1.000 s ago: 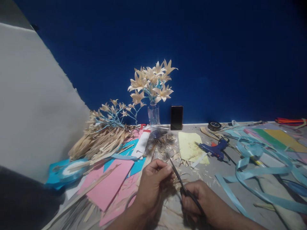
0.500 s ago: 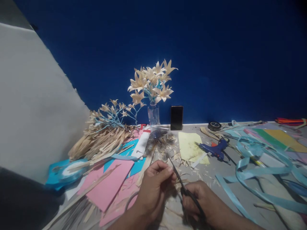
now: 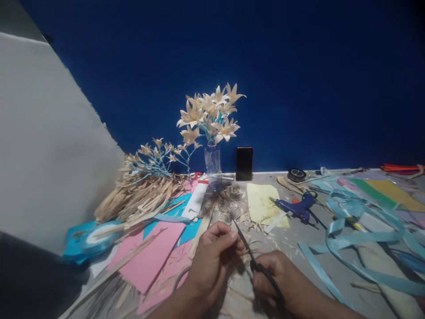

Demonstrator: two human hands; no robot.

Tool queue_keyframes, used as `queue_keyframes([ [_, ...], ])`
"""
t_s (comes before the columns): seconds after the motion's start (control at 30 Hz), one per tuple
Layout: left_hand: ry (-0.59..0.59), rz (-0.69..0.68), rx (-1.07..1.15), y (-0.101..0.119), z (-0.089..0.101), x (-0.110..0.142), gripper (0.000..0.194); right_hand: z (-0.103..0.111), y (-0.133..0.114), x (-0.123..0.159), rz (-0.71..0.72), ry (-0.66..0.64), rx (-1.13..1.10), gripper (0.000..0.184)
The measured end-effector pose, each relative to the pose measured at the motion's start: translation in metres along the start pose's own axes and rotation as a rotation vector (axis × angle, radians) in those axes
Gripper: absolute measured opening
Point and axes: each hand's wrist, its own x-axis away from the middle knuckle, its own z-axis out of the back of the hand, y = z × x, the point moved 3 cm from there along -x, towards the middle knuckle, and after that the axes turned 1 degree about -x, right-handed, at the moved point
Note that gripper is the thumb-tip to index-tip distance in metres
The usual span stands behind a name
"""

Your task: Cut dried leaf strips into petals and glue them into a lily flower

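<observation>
My right hand (image 3: 274,274) grips a pair of dark-handled scissors (image 3: 246,244), its blades pointing up and to the left. Just left of the blades, my left hand (image 3: 217,252) is closed in a pinch; whatever lies between thumb and fingers is too small or hidden to name. The scissor tip is close beside the left fingertips. Pale husk scraps (image 3: 229,201) are scattered on the table beyond both hands. Behind them, a clear bottle (image 3: 213,166) holds cream-coloured handmade flowers (image 3: 210,108) on light blue stems.
Left are dried husks (image 3: 139,199), small flowers (image 3: 154,159), pink paper (image 3: 154,254) and a ribbon roll (image 3: 101,235). A phone (image 3: 244,164) leans on the blue wall. Right are yellow paper (image 3: 260,204), a blue glue gun (image 3: 299,207), black tape (image 3: 296,174) and light blue ribbon (image 3: 368,270).
Hardly anything differs. Both hands and the scissors stay in almost the same place, with only a very slight shift of the fingers and blades.
</observation>
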Motion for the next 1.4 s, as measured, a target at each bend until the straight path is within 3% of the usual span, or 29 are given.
queue_keyframes([
  [0.23, -0.008, 0.032, 0.0, -0.003, 0.001, -0.001, 0.027, -0.001, -0.002, 0.002, 0.024, 0.008, 0.03, 0.02],
  [0.53, -0.027, 0.056, 0.034, -0.009, 0.001, -0.002, 0.029, -0.001, -0.003, 0.002, 0.048, -0.013, -0.078, 0.035],
  [0.7, -0.005, 0.046, -0.053, -0.01, 0.003, -0.001, 0.028, 0.002, -0.019, 0.008, 0.13, 0.106, -0.239, 0.045],
  [1.0, -0.077, 0.028, -0.191, -0.018, 0.002, 0.002, 0.027, 0.012, -0.038, 0.014, 0.192, 0.323, -0.24, 0.045],
  [1.17, -0.097, 0.101, -0.249, -0.025, 0.0, 0.003, 0.028, 0.016, -0.038, 0.016, 0.211, 0.292, -0.267, 0.046],
  [1.4, -0.175, 0.173, -0.25, -0.026, -0.002, 0.007, 0.025, 0.018, -0.036, 0.016, 0.225, 0.245, -0.254, 0.033],
])
